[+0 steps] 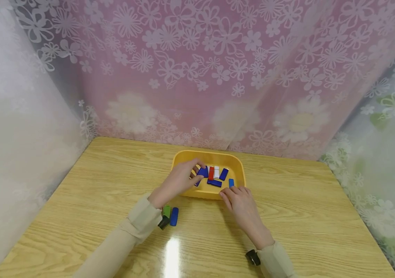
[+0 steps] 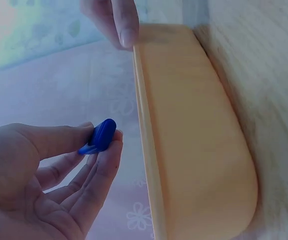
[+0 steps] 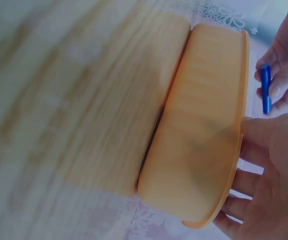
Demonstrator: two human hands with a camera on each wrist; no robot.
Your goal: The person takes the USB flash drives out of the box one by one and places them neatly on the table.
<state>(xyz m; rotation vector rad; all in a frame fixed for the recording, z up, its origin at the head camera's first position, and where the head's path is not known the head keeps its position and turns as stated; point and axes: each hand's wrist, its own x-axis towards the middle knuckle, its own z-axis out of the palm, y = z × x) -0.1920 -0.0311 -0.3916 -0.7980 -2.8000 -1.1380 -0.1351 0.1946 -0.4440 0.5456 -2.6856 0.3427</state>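
Observation:
My left hand (image 1: pixel 180 177) reaches over the left part of a yellow plastic bin (image 1: pixel 208 194). Its thumb and fingers pinch a small, flat blue oblong piece (image 2: pixel 103 135) with rounded ends, whose exact kind cannot be told. The right hand (image 1: pixel 242 206) holds the bin's near rim at the right corner, with its thumb at the edge and fingers over the rim (image 3: pixel 244 75). Inside lie a red piece (image 1: pixel 211 173), a white piece (image 1: pixel 216 172), several dark blue pieces (image 1: pixel 223 174) and a lighter blue one (image 1: pixel 231 183) close to the right fingers.
On the wooden table (image 1: pixel 305 216), a green piece (image 1: pixel 166 211) and another blue piece (image 1: pixel 174 216) lie in front of the bin, beside my left sleeve. A pink flowered curtain (image 1: pixel 197 77) hangs behind the table, with pale cloth on both sides.

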